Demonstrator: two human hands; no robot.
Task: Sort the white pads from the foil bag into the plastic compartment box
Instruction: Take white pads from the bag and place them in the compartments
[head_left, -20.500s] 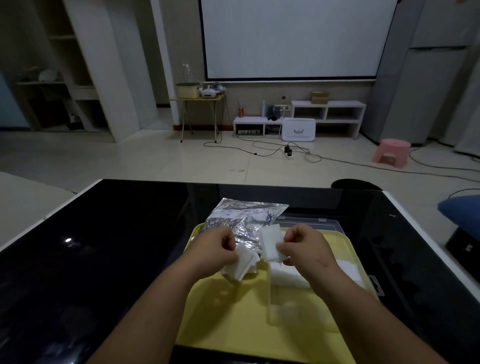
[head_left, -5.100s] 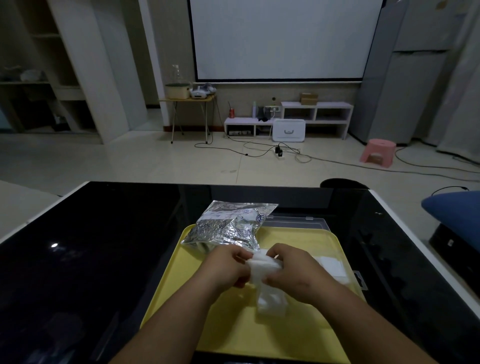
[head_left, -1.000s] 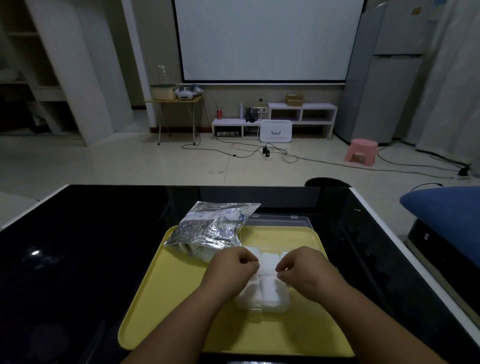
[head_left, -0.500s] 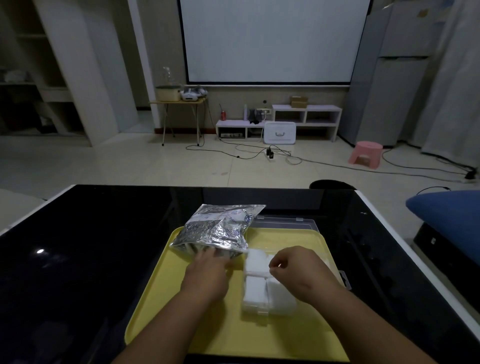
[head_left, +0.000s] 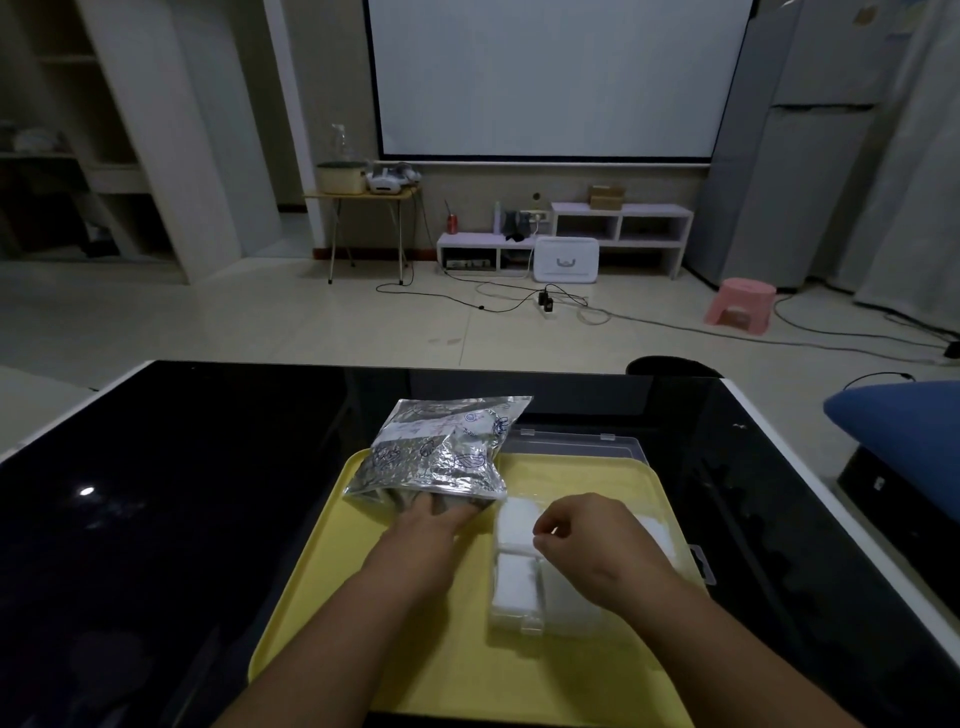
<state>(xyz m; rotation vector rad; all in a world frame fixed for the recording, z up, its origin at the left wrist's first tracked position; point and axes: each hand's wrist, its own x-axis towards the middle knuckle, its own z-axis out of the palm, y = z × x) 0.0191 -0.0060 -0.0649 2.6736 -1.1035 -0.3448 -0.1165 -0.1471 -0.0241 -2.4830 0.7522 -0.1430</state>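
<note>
On the yellow tray (head_left: 415, 649) I judge sorting partly done: white pads (head_left: 514, 574) fill the compartment box (head_left: 519, 621), left hand (head_left: 431, 525) reaches into the foil bag (head_left: 441, 457), its grip hidden, right hand (head_left: 592, 540) loosely curled, empty.

Print on the foil bag (head_left: 441, 452) is illegible.

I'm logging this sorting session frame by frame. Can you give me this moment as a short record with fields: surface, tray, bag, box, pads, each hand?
surface: black table
tray: yellow tray on the table
bag: foil bag lying at the tray's far left corner, mouth toward the person
box: clear box on the tray, lid open behind
pads: white pads stacked in the box's left compartments
left hand: left hand, fingers reaching into the bag's mouth
right hand: right hand above the box, fingers curled; whether it holds a pad cannot be told
</note>
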